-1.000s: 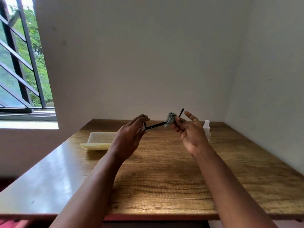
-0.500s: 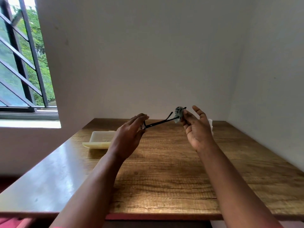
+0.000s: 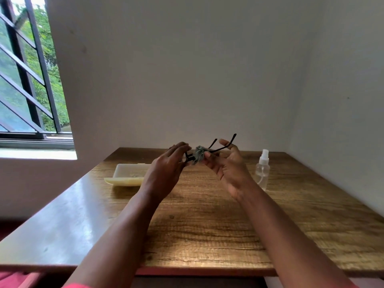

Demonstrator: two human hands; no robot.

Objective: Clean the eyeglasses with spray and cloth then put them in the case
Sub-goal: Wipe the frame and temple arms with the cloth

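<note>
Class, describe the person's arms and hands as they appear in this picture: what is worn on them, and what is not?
Both forearms are bare from wrist to elbow. The left hand and right hand wear no gloves, and no rings, watch or bracelets show. A strip of pink-red fabric shows at the bottom edge near the left arm; it may be a sleeve or other clothing, but too little is visible to tell.

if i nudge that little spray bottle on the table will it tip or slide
The spray bottle stands tall and narrow on the wooden table, so a nudge near its cap would probably tip it. It looks like clear plastic with little visible liquid, so likely light. Pushed low, it may slide instead.
</note>
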